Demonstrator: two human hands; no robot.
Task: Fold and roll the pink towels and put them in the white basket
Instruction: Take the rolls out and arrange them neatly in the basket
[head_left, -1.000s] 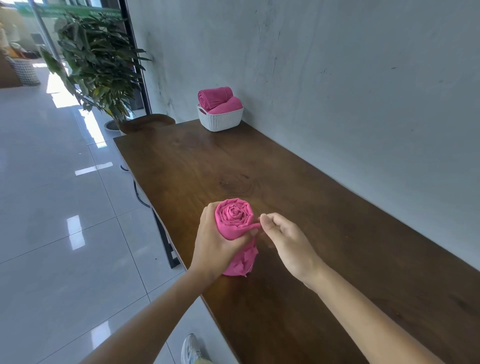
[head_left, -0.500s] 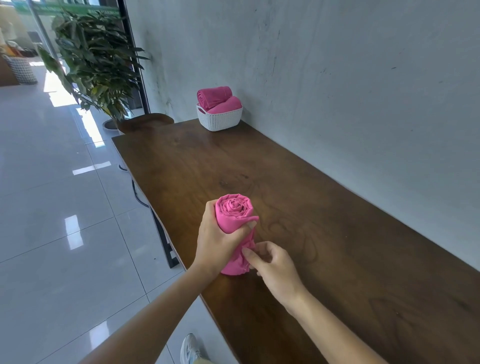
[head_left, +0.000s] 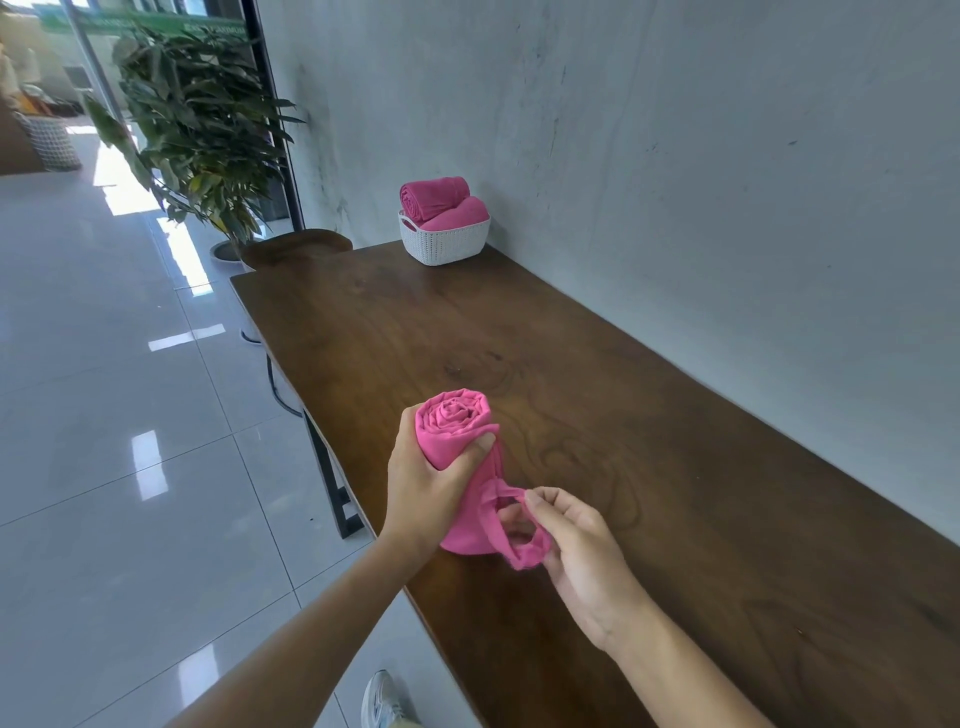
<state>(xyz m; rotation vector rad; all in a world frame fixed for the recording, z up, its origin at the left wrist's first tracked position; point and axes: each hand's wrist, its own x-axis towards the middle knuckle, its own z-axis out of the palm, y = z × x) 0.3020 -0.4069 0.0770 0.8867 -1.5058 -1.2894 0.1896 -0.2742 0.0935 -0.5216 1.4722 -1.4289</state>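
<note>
The rolled pink towel (head_left: 457, 431) stands on end close to the left edge of the table (head_left: 649, 415), spiral end up, wound tight. My left hand (head_left: 426, 488) wraps its upper half, thumb across the front. My right hand (head_left: 576, 540) pinches the loose lower flap (pulled into a loop). Bare wood extends right to the wall (head_left: 701, 182) and ahead to the white basket (head_left: 444, 244), which holds two rolled towels (head_left: 436, 197).

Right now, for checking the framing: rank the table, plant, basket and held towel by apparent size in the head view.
1. table
2. plant
3. held towel
4. basket
The held towel is nearer the camera, so that last pair is unsure.
</note>
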